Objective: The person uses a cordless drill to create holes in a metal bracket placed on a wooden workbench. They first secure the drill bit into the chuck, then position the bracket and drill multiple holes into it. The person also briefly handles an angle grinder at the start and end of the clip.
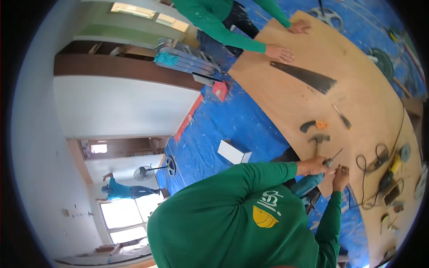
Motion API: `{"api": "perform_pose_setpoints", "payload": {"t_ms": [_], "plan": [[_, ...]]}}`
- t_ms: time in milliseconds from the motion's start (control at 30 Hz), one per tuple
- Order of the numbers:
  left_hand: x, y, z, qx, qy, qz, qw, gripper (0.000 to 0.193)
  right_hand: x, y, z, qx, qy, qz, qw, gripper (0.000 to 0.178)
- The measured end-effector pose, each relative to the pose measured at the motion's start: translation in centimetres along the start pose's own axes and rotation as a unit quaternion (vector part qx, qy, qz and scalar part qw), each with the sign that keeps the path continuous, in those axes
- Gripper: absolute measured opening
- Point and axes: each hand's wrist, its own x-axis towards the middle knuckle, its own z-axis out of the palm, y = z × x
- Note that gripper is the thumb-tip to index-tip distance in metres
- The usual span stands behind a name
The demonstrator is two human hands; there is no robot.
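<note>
A teal power drill (307, 184) with a long bit lies close against my green shirt, over the near edge of a brown wooden board (308, 105). My left hand (313, 165) is closed around the drill's front end by the chuck. On the other side of the bit, my right hand (341, 178) has its fingers pinched together; what they hold is too small to make out. Just beyond my left hand is a hammer (319, 139). An orange-and-black handled tool (314, 125) and a screwdriver (343, 117) rest farther up the board.
A handsaw (306, 77) lies before a co-worker's hands (280, 52), flat on the board. At right are a yellow angle grinder (393, 169) and looped black cable (366, 178). A white box (233, 152) sits on blue floor sheeting (250, 120). Another person (127, 191) stands near a fan (144, 173).
</note>
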Motion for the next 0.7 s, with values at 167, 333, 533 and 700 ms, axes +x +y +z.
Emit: {"api": "perform_pose_setpoints", "payload": {"t_ms": [167,333,533,700], "plan": [[-0.1,0.0,-0.9,-0.027,0.023,0.051,0.998,0.027,2.2,2.3,-0.2,-0.151,0.009,-0.004,0.989,0.046],[1.1,-1.5,-2.4,-0.060,0.109,0.063,0.990,0.030,-4.8,-7.3,-3.5,0.108,-0.213,0.014,0.971,0.057],[2.7,4.1,-1.3,-0.157,0.050,0.045,0.985,0.025,-8.9,-17.0,-4.6,0.226,-0.320,0.025,0.920,0.087],[4.2,4.1,-1.1,-0.243,-0.003,0.091,0.966,0.031,-9.2,-15.0,-3.3,0.196,-0.200,0.006,0.960,0.084]]}}
